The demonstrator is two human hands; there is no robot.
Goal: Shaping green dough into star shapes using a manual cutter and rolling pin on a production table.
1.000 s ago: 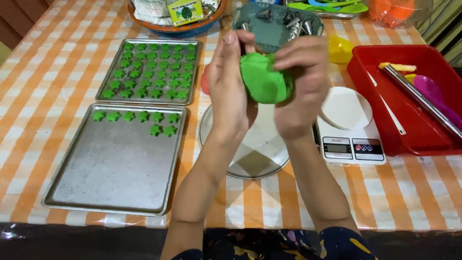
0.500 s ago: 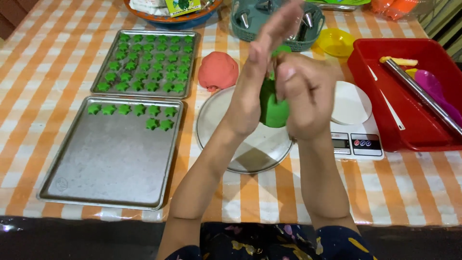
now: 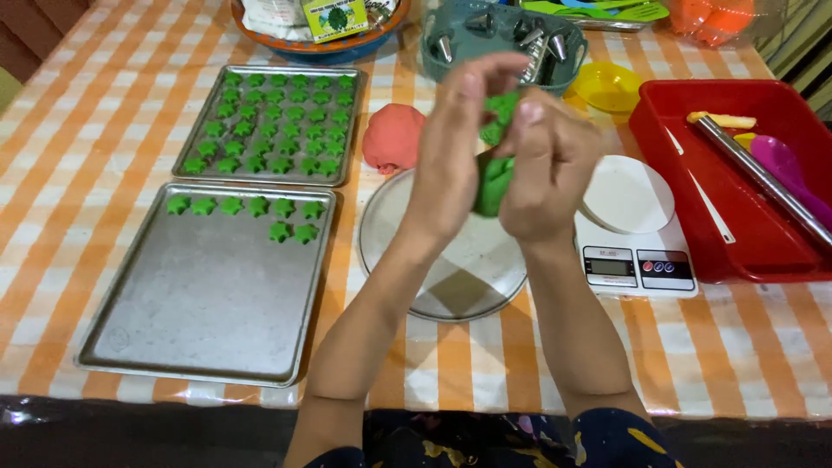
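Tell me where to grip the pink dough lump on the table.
Take the pink dough from above, fingers around its rounded sides. It sits as a low dome, open on top, with a tray close on its left and the hands near its right.
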